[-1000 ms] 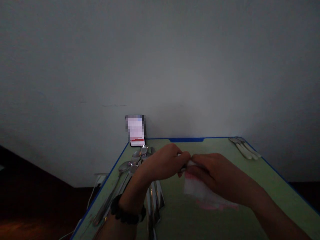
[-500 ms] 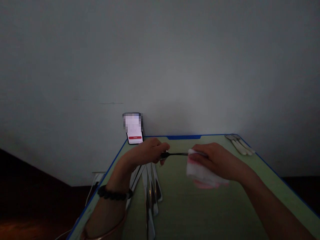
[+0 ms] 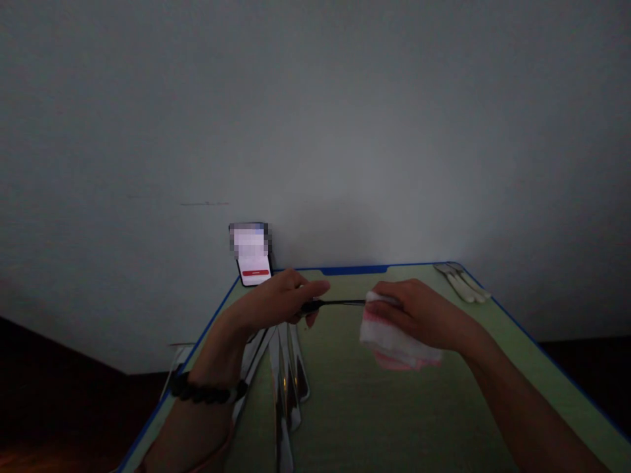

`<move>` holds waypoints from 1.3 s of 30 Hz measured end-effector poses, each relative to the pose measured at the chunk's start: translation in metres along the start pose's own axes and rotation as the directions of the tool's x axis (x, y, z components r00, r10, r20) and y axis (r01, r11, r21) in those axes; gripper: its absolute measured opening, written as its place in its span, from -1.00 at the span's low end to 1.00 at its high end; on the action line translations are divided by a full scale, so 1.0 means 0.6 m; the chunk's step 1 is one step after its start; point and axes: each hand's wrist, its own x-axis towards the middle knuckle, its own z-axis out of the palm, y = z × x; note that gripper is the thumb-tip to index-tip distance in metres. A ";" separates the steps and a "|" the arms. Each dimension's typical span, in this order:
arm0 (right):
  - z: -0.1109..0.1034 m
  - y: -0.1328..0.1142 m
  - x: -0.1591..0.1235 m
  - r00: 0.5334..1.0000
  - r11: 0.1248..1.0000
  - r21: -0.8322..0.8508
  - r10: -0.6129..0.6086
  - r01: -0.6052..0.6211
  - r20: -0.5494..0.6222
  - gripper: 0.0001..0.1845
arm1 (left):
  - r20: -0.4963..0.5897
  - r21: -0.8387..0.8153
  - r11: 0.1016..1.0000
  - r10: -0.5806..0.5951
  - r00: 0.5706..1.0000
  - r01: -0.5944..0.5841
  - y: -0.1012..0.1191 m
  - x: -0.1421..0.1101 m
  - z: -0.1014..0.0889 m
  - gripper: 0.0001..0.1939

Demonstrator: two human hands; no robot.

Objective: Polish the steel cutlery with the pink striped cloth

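My left hand (image 3: 280, 299) is closed on the dark, wider end of a slim metal piece of cutlery (image 3: 342, 303). The piece lies level between my hands, above the table; whether it is a spoon or a fork I cannot tell. My right hand (image 3: 419, 309) pinches a white and pink cloth (image 3: 389, 338) around its other end, which the cloth and fingers hide. Below my left hand, several table knives (image 3: 290, 387) lie fanned out on the table, partly covered by my wrist.
A pale green table (image 3: 374, 414) with a blue rim stands against a grey wall (image 3: 345, 131). A lit phone (image 3: 254, 256) leans on the wall at the back left. Several pieces of cutlery with pale handles (image 3: 461, 286) lie at the back right corner.
The whole view has shifted, so the table and phone sit slightly further left. Both hands keep hold of the cutlery and cloth, with little change in their spacing.
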 end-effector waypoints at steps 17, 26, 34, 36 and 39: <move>0.004 0.013 0.006 0.990 0.990 0.107 -0.101 0.090 0.097 -0.72 | 0.062 0.035 0.999 -0.030 0.998 0.028 -0.018 0.007 -0.004 -0.43; -0.029 0.032 -0.009 1.000 0.996 0.085 -0.011 0.009 0.026 -0.74 | -0.052 0.154 0.983 0.106 0.993 -0.097 0.007 0.000 -0.002 -0.53; -0.038 0.002 -0.017 0.982 0.997 0.081 -0.013 -0.002 0.190 -0.64 | 0.001 0.081 0.957 0.280 0.960 -0.279 0.027 -0.003 0.018 -0.75; -0.039 -0.004 -0.015 0.973 0.987 0.160 -0.066 0.030 0.222 -0.65 | -0.051 0.115 0.931 0.353 0.934 -0.346 0.036 -0.002 0.026 -0.81; -0.040 -0.003 -0.011 0.965 0.962 0.270 -0.094 0.025 0.245 -0.63 | -0.126 0.152 0.876 0.476 0.870 -0.457 0.050 0.001 0.036 -0.89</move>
